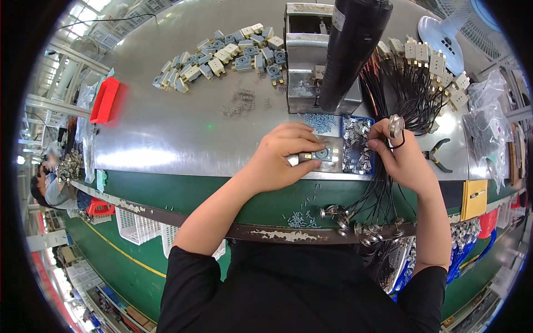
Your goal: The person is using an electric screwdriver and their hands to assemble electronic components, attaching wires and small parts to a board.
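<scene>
My left hand point(286, 157) curls around a small grey plastic housing with a round recess point(323, 154), thumb on the near side and fingers on the far side. The housing lies on a flat metal block at the bench edge. My right hand point(404, 158) has thumb and index finger pinched together over the right rim of a blue tray point(345, 166) full of small metal clips point(355, 141). What sits between those fingertips is too small to make out. A round metal part point(396, 126) on a black wire rests against the knuckles of my right hand.
Behind the tray stands a metal machine point(302, 83) with a thick black cylinder point(355, 50). Blue screws point(319, 122), springs point(240, 102) and grey-and-cream housings point(225, 54) lie about. Wired black cables point(411, 94), pliers point(438, 155) and a fan point(441, 41) are at right; a red bin point(104, 100) at left.
</scene>
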Demonstrator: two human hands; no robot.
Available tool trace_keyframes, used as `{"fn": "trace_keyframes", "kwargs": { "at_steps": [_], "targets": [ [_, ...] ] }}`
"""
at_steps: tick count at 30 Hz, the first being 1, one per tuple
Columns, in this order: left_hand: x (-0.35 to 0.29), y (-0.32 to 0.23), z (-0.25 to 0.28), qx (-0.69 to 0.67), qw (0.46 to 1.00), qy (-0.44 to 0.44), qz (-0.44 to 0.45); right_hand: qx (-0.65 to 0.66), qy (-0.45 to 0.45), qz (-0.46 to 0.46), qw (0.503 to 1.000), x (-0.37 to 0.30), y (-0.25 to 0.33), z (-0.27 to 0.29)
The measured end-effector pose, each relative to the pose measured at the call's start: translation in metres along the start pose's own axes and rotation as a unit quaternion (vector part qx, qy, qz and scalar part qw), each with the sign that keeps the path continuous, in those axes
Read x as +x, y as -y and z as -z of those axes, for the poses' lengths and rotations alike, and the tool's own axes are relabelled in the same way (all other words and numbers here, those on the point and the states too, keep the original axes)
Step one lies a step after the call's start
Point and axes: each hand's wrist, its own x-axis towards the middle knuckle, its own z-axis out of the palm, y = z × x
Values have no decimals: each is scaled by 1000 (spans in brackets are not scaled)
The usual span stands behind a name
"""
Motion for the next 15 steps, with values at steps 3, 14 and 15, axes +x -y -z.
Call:
{"fn": "trace_keyframes", "kwargs": {
  "at_steps": [3,14,15],
  "targets": [
    [-3,2,-2,27,999,-10,-20,12,-7,1,1000,-1,-2,1],
    [3,7,55,220,958,-104,150,3,-40,42,998,2,-1,8],
    [2,8,55,256,949,-105,150,21,-35,21,999,2,-1,7]
  ]
}}
